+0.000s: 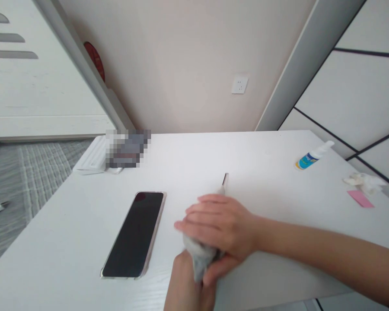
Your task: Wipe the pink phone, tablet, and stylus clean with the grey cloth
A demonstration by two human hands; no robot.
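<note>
My right hand (223,222) lies over a light grey cloth (197,249), its fingers curled across the top and the thumb below, gripping it. Under the cloth is my left hand (184,280), near the table's front edge. Only its back and wrist show; it appears closed, with its fingers largely hidden. Beyond the right hand's knuckles a thin item with a dark strip and pale edge (225,179) sticks out; the rest of it is covered. A black-screened phone in a clear case (134,235) lies flat to the left of both hands.
On the white table (194,160), folded white sheets (92,155) lie at back left beside a blurred-out dark item (129,151). A small white bottle with a blue label (313,156), a pink slip (360,198) and crumpled white tissue (368,182) are at right. A wall stands behind.
</note>
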